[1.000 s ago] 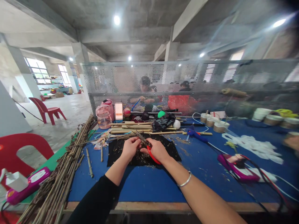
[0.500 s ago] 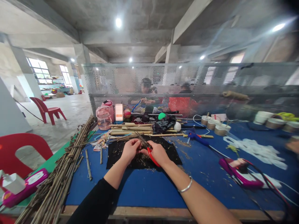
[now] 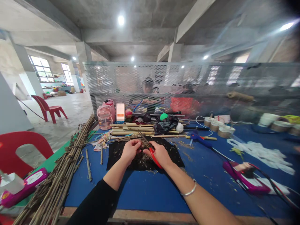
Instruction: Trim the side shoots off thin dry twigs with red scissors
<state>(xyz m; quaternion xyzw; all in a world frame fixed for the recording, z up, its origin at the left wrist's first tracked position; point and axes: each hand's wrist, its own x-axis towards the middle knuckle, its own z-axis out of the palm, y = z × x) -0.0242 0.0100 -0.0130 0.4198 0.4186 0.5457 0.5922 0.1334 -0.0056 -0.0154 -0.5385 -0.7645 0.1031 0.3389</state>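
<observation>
Over a black cloth (image 3: 172, 157) strewn with small plant bits, my two hands work close together. My right hand (image 3: 159, 154) is closed on red-handled scissors (image 3: 156, 158), their dark blades pointing up and away to the left. My left hand (image 3: 131, 151) is closed, thumb and fingertips pinched near the blades. What sits in that pinch is too small and hidden to make out. Thin dry twigs (image 3: 127, 137) lie on the cloth's far edge, just beyond my left hand.
Long dry stalks (image 3: 58, 175) are bundled along the left. Bamboo pieces (image 3: 131, 128), a white ball (image 3: 179, 127) and a pink jug (image 3: 105, 117) line the back before a perforated metal screen (image 3: 131, 81). At right are a blue glue gun (image 3: 199, 139) and a purple power strip (image 3: 243, 178).
The view has shifted slightly. My right hand and the scissors have moved a little away from my left fingertips, and the gap between the hands looks slightly wider.
</observation>
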